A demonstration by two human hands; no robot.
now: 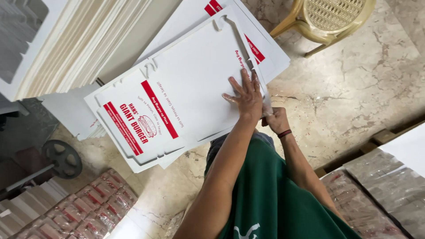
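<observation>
Flat box blank [177,84], white with red print, lies unfolded on stack of like blanks [265,48] over marble floor [354,88]; left hand [248,99] spread open pressing it; right hand [275,120] closed, pinching its right edge; no fold made

Matt white cardboard sheet [177,84]; polished marble floor [354,88].

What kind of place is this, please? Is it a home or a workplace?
Probably a small packaging or print workshop. The left hand presses flat printed box blanks, the right hand grips their edge; a tall card stack and wrapped bundles lie on a marble floor.
</observation>
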